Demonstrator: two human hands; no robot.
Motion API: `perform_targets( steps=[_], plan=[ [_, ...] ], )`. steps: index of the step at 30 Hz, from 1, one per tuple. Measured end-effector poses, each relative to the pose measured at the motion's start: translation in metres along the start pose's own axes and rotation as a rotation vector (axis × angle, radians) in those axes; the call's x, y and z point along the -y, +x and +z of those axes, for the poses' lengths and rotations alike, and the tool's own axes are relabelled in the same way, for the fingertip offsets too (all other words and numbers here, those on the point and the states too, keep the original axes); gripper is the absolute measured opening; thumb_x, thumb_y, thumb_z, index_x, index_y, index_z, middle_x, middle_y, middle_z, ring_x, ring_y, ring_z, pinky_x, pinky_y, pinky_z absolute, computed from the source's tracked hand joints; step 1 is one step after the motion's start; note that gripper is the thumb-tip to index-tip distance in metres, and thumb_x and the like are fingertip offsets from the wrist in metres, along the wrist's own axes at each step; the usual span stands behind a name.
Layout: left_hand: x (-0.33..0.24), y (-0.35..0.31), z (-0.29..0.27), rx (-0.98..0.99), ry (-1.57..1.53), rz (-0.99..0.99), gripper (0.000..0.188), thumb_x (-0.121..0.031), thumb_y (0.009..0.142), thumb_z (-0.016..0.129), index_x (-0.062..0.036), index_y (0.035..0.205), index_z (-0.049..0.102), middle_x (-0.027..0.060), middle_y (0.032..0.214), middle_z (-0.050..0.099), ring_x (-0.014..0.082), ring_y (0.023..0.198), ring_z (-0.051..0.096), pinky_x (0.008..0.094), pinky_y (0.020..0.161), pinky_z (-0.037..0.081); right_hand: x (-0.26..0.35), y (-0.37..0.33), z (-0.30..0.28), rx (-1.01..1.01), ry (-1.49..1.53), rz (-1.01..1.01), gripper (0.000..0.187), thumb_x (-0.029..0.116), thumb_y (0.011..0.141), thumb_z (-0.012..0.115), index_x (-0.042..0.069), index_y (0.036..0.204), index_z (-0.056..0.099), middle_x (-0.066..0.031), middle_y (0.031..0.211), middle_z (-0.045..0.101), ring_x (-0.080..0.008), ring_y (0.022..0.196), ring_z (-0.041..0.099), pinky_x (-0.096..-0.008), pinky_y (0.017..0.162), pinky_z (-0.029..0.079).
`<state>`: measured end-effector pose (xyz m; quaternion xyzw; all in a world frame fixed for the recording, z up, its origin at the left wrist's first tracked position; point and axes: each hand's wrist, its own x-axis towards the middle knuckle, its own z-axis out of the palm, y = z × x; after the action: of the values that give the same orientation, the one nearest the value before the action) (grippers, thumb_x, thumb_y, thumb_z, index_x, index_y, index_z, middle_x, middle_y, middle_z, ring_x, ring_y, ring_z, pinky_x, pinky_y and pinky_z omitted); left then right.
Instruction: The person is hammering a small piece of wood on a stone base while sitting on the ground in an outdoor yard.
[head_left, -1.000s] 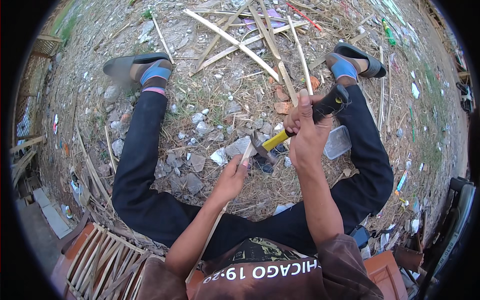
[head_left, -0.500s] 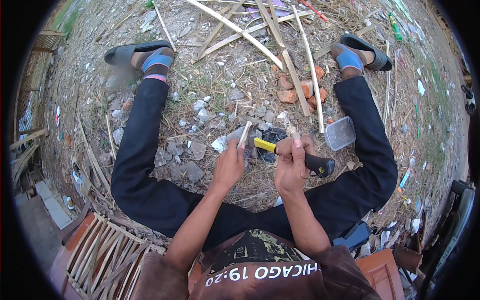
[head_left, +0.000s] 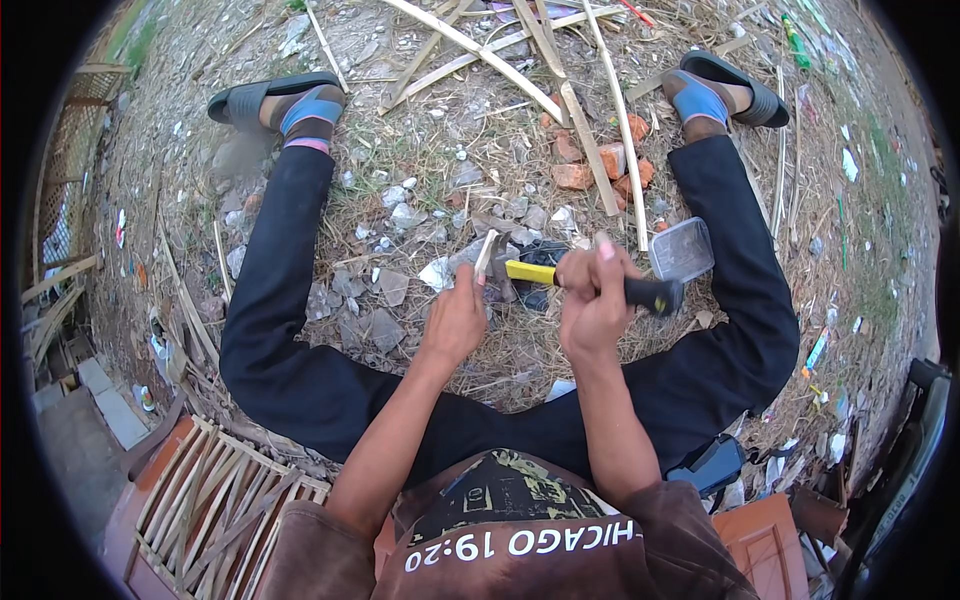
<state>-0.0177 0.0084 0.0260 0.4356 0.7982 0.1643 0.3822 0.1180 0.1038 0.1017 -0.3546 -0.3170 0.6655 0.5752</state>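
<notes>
Between my legs, my left hand (head_left: pixel 456 322) pinches a short pale wooden strip (head_left: pixel 486 254) that points up and away from me. My right hand (head_left: pixel 592 305) is wrapped around the handle of a hammer (head_left: pixel 531 271), which is yellow with a black grip end. The hammer's dark head lies just right of the strip; I cannot tell whether they touch. My right thumb sticks up along the fist and is blurred by motion. A grey stone lies beneath the strip, partly hidden, and a black crumpled thing (head_left: pixel 541 294) sits beyond the hammer handle.
A clear plastic box (head_left: pixel 682 250) lies near my right knee. Broken bricks (head_left: pixel 574 177) and long wooden strips (head_left: pixel 612 120) lie ahead between my feet. Stones (head_left: pixel 386 330) are scattered left of centre. A bundle of slats (head_left: pixel 215 500) rests at the lower left.
My right hand and the hammer have shifted slightly, with the grip end now further right. The strip in my left hand has moved a little left and stands at a similar tilt.
</notes>
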Motion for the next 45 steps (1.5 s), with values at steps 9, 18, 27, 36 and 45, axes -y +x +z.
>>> perform_targets(
  steps=[9, 18, 27, 36, 45],
  plan=[
    [-0.001, -0.001, 0.001, -0.022, 0.072, 0.000, 0.020, -0.024, 0.106, 0.041, -0.0040, 0.108, 0.040, 0.0332, 0.070, 0.062, 0.0580, 0.071, 0.059, 0.0674, 0.066, 0.043, -0.002, 0.110, 0.047, -0.077, -0.202, 0.416, 0.037, 0.035, 0.096, 0.070, 0.013, 0.079, 0.047, 0.0070, 0.059, 0.036, -0.0060, 0.049, 0.034, -0.0262, 0.050, 0.033],
    [0.004, -0.007, -0.002, 0.001, -0.094, -0.027, 0.026, -0.028, 0.107, 0.042, -0.0041, 0.115, 0.045, 0.0296, 0.082, 0.065, 0.0526, 0.083, 0.063, 0.0599, 0.072, 0.044, -0.028, 0.149, 0.052, -0.049, -0.195, 0.550, 0.029, 0.032, 0.099, 0.066, 0.013, 0.091, 0.046, 0.0062, 0.065, 0.043, -0.0067, 0.055, 0.041, -0.0283, 0.054, 0.040],
    [0.005, -0.007, 0.016, -0.012, -0.551, -0.164, 0.028, -0.028, 0.105, 0.049, -0.0032, 0.119, 0.051, 0.0185, 0.083, 0.064, 0.0347, 0.080, 0.066, 0.0450, 0.075, 0.048, -0.025, 0.155, 0.068, 0.047, -0.302, 0.562, 0.028, 0.031, 0.101, 0.063, 0.014, 0.089, 0.045, 0.0064, 0.065, 0.041, -0.0075, 0.055, 0.041, -0.0279, 0.053, 0.040],
    [0.022, 0.011, -0.042, -0.188, -0.336, -0.008, 0.022, -0.020, 0.099, 0.059, -0.0020, 0.111, 0.060, 0.0187, 0.106, 0.065, 0.0341, 0.094, 0.064, 0.0423, 0.085, 0.050, -0.025, 0.147, 0.058, 0.037, -0.246, 0.529, 0.028, 0.031, 0.101, 0.063, 0.012, 0.088, 0.047, 0.0054, 0.066, 0.043, -0.0075, 0.057, 0.041, -0.0284, 0.054, 0.040],
    [0.069, 0.073, -0.084, -0.388, 0.220, 0.158, 0.043, -0.012, 0.085, 0.068, -0.0051, 0.126, 0.059, 0.0179, 0.120, 0.058, 0.0362, 0.115, 0.055, 0.0444, 0.097, 0.045, -0.023, 0.143, 0.059, 0.062, -0.243, 0.526, 0.027, 0.031, 0.102, 0.061, 0.013, 0.087, 0.046, 0.0054, 0.067, 0.040, -0.0080, 0.057, 0.040, -0.0291, 0.054, 0.040]
  ],
)
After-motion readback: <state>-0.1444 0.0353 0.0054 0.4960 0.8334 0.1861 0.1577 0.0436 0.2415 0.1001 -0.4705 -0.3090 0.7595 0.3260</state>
